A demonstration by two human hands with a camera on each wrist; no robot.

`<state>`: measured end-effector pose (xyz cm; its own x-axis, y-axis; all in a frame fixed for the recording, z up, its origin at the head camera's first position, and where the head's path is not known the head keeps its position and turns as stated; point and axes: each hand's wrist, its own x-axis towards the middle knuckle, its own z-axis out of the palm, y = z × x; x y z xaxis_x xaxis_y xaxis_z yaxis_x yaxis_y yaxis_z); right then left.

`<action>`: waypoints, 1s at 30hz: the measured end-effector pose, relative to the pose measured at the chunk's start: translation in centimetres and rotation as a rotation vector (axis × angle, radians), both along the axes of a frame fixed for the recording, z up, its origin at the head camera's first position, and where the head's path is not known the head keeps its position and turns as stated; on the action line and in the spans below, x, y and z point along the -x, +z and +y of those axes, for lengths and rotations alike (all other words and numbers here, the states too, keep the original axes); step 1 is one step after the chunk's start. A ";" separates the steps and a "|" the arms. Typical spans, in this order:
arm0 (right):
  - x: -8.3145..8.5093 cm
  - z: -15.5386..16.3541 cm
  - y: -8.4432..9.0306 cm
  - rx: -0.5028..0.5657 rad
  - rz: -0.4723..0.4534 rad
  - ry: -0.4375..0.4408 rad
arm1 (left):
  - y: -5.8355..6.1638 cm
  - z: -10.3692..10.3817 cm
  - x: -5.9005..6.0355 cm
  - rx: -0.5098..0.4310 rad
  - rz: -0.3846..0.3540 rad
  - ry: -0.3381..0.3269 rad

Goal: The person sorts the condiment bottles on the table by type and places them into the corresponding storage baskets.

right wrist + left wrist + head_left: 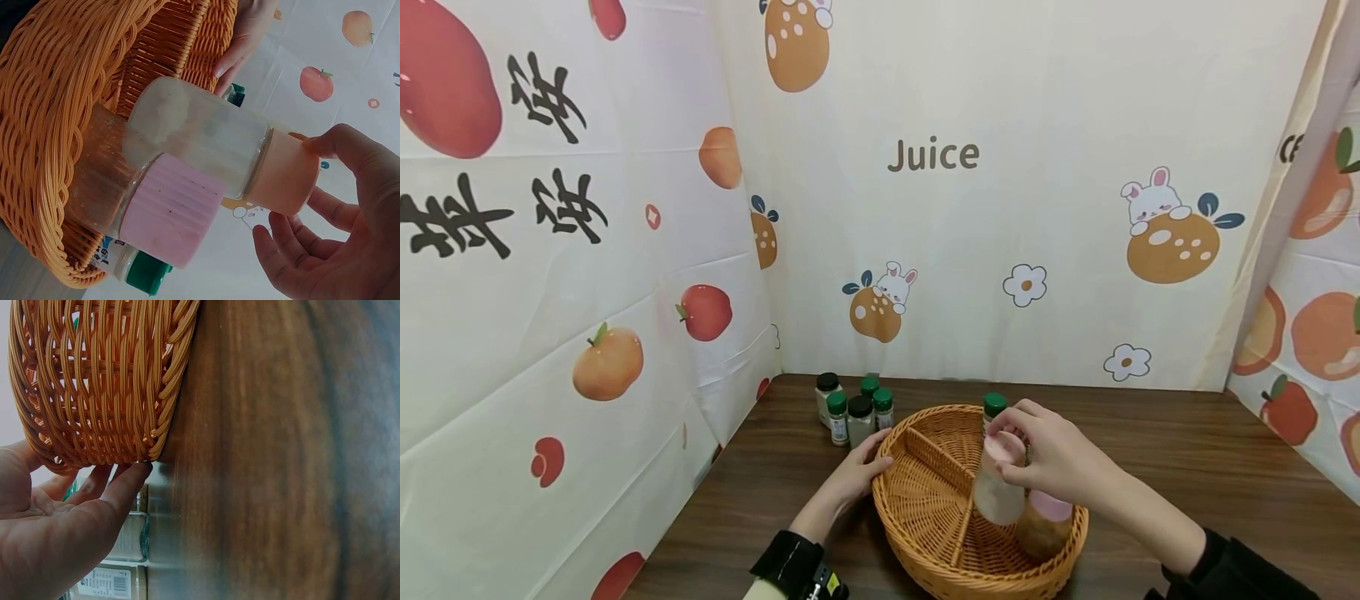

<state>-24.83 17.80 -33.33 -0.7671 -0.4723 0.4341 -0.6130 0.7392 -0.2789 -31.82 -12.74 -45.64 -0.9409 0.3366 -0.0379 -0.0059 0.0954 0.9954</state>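
Note:
A round wicker basket with dividers sits on the table. My left hand grips its left rim, thumb on top and fingers along the outer wall. With thumb and fingers, my right hand pinches the peach-coloured lid of a clear jar with pale contents. That jar is upright over the basket's right side. Close beside it, a jar with a pink lid and brown contents stands in the right compartment. Behind them rises a green-capped bottle, its lower part hidden.
Several small bottles with green caps and black caps stand behind the basket at the left. Printed cloth hangs along the back and both sides of the brown table.

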 end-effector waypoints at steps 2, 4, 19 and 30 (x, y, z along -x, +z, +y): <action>0.0 0.0 0.1 -0.003 0.003 0.002 | 0.0 0.0 0.0 0.002 0.000 0.001; 0.0 0.1 0.1 -0.007 0.009 0.003 | 0.0 0.0 0.1 0.003 0.000 0.000; 0.4 0.9 0.3 -0.044 0.016 0.089 | 0.0 0.0 0.0 -0.015 -0.005 -0.006; 0.7 1.8 -0.1 -0.046 -0.100 0.376 | 0.0 0.0 0.1 -0.012 -0.002 -0.008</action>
<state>-25.52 19.55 -33.41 -0.5743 -0.7457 0.3377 -0.8149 0.4813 -0.3230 -31.91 -12.77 -45.65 -0.9381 0.3444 -0.0354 -0.0069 0.0835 0.9965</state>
